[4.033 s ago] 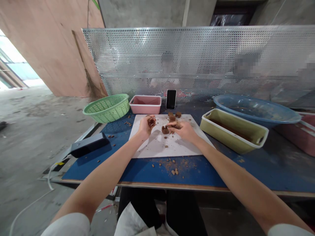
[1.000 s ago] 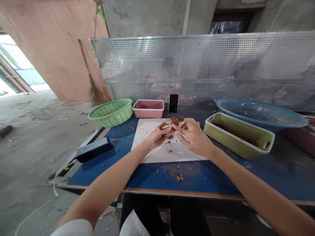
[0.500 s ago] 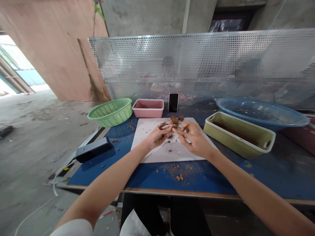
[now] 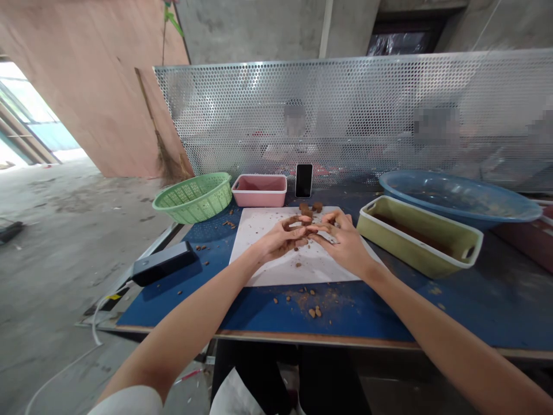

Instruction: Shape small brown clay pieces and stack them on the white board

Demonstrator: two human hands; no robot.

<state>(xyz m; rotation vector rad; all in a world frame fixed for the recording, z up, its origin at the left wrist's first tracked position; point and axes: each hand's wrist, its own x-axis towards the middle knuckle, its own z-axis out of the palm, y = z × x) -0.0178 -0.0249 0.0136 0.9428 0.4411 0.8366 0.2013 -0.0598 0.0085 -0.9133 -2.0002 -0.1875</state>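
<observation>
Over a white board [image 4: 268, 272], the fingers of my left hand [image 4: 280, 238] and my right hand [image 4: 345, 242] meet at their tips. Both hands have curled, brown-stained fingers, closed around something small that they hide; I cannot make out what it is. Just beyond the fingertips, brown clay-like lumps [image 4: 317, 207] lie at the board's far edge. Small brown crumbs [image 4: 298, 265] are scattered on the board beneath the hands.
On the blue table [image 4: 181, 311] stand a green basket [image 4: 194, 202], a pink bin [image 4: 259, 199], a phone [image 4: 303, 180], an olive bin [image 4: 415, 248] and a blue basin [image 4: 458, 199]. A dark box [image 4: 164, 264] is at left. Brown bits [image 4: 315, 312] lie near the front edge. Behind rises a perforated metal panel [image 4: 345, 115].
My right hand's fingers have shifted and now lie more across the left fingertips. The left hand has barely moved. Objects on the table stay where they were.
</observation>
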